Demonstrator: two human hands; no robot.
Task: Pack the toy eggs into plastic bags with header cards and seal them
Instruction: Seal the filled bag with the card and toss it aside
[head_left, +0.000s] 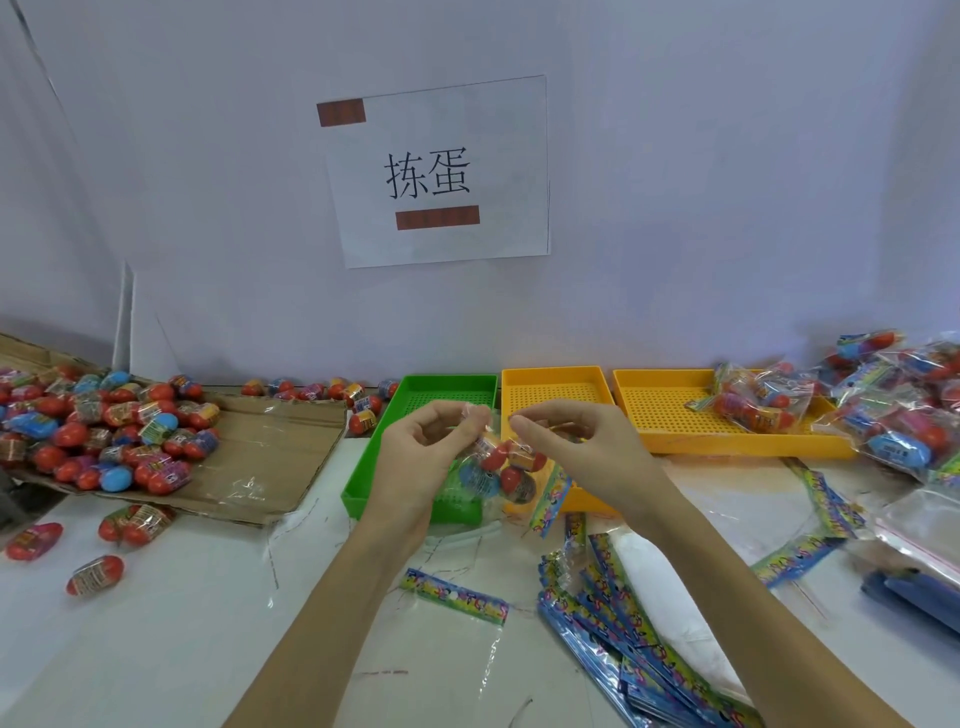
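While both hands are raised above the trays, the scene reads like this:

Left hand: the left hand (421, 449) has its fingers curled and pinches the top edge of the plastic bag (498, 467) on its left side.
Right hand: the right hand (576, 447) pinches the same top edge on the right side, thumb against fingertips.
Bag: it hangs between the two hands, over the place where the green tray (405, 415) meets the first yellow tray (550, 387); inside it are several toy eggs (496, 454), red and blue.
Header card: a colourful strip (550, 499) hangs tilted at the lower right of the bag; I cannot tell if it is attached.
Loose eggs: a big heap (104, 431) lies on flattened cardboard (270, 457) at the left, and a few more lie on the white table (156, 649) in front of it.
Empty bags: one flat bag with a card (457, 597) lies on the table near the left forearm, and a stack (623, 639) lies under the right forearm.
Packed bags: a pile (893, 410) is at the far right, partly in the second yellow tray (675, 415).
Wall: a paper sign (436, 171) with two characters is fixed above the trays.
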